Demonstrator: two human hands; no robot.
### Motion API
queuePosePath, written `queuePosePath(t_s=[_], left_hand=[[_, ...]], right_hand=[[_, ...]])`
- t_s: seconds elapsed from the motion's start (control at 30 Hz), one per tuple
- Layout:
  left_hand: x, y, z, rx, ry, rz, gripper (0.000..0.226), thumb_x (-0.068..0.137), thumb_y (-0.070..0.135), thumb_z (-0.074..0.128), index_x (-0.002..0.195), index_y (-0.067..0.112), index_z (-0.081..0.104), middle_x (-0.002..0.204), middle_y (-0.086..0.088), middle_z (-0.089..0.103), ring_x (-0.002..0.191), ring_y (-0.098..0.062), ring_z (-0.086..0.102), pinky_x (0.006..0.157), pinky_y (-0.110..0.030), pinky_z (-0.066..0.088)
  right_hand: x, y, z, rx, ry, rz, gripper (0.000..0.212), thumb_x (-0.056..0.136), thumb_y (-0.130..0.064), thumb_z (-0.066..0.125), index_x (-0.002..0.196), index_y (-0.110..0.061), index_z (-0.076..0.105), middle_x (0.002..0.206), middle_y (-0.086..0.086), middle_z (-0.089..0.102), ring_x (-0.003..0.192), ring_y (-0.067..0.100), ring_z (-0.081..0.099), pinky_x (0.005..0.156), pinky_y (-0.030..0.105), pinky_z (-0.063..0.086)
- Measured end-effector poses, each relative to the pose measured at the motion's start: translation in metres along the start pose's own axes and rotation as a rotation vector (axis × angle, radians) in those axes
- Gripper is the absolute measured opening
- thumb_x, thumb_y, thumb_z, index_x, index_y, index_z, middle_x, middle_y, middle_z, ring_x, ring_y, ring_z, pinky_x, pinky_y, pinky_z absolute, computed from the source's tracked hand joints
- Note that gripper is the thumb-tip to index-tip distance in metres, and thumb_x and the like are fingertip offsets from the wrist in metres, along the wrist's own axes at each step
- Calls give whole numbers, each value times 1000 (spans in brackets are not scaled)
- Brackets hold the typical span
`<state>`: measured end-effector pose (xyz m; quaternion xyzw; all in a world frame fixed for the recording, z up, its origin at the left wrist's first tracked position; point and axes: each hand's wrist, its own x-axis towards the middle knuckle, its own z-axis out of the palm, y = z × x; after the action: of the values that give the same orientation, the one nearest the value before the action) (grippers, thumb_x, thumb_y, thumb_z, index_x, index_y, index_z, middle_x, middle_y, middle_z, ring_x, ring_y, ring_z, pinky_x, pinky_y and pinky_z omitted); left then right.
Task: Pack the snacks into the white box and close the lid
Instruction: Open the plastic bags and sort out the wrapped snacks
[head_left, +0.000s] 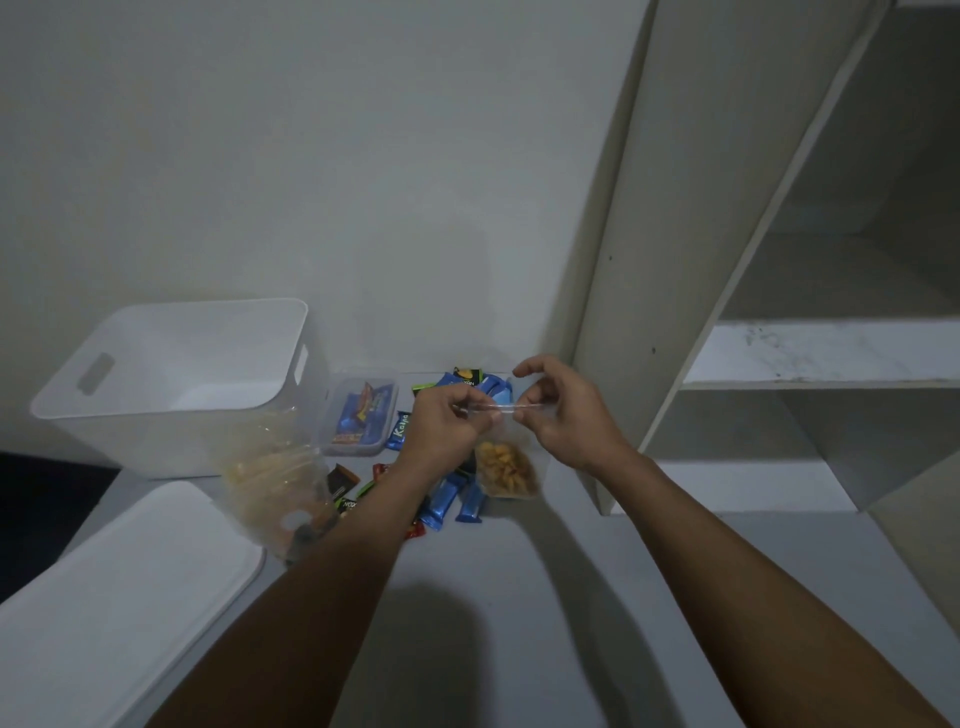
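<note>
A small clear zip bag of orange snacks (506, 470) hangs between my hands above the table. My left hand (447, 423) pinches the left end of its top seal and my right hand (563, 410) pinches the right end. The white box (171, 387) stands open at the back left, and nothing shows inside it. Its white lid (119, 587) lies flat at the front left. Blue snack bars (452, 501) and other small packets lie under my hands. A larger clear bag of yellow snacks (275, 483) leans in front of the box.
A small clear tub (358, 410) holding packets sits right of the box. More blue and dark packets (467, 382) lie against the back wall. A pale shelf unit (779, 364) stands at the right, its upright edge close to my right hand.
</note>
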<state>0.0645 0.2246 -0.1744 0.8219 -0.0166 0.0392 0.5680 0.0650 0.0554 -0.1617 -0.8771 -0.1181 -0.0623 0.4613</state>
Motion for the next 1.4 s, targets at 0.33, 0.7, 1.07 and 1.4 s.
queuePosePath(t_s=[0.33, 0.7, 1.07, 1.4], left_hand=[[2, 4, -3, 26, 15, -4, 14, 75, 7, 77, 72, 19, 72, 74, -4, 71, 72, -23, 67, 69, -32, 57], [0, 10, -5, 60, -2, -14, 4, 76, 11, 78, 78, 13, 75, 76, -3, 72, 75, -21, 69, 76, -40, 58], [3, 9, -12, 34, 72, -78, 5, 78, 5, 75, 83, 4, 75, 79, -8, 71, 65, -8, 61, 53, -7, 47], [4, 1, -25, 31, 68, -105, 11, 78, 4, 76, 88, 1, 74, 76, -3, 68, 66, -3, 60, 53, -4, 47]], right_hand=[[2, -4, 3, 34, -12, -19, 43, 78, -10, 73, 111, -29, 53, 78, -5, 66, 81, 14, 65, 81, 45, 56], [5, -10, 3, 34, -57, -8, 50, 78, -8, 74, 116, -29, 49, 77, -5, 67, 77, 12, 66, 77, 36, 56], [10, -1, -2, 78, -4, 66, 49, 76, -3, 76, 107, -31, 50, 72, 0, 69, 72, 13, 67, 72, 32, 56], [15, 1, 1, 71, -13, 128, 54, 71, -5, 81, 110, -31, 54, 73, 4, 72, 75, 13, 70, 79, 38, 58]])
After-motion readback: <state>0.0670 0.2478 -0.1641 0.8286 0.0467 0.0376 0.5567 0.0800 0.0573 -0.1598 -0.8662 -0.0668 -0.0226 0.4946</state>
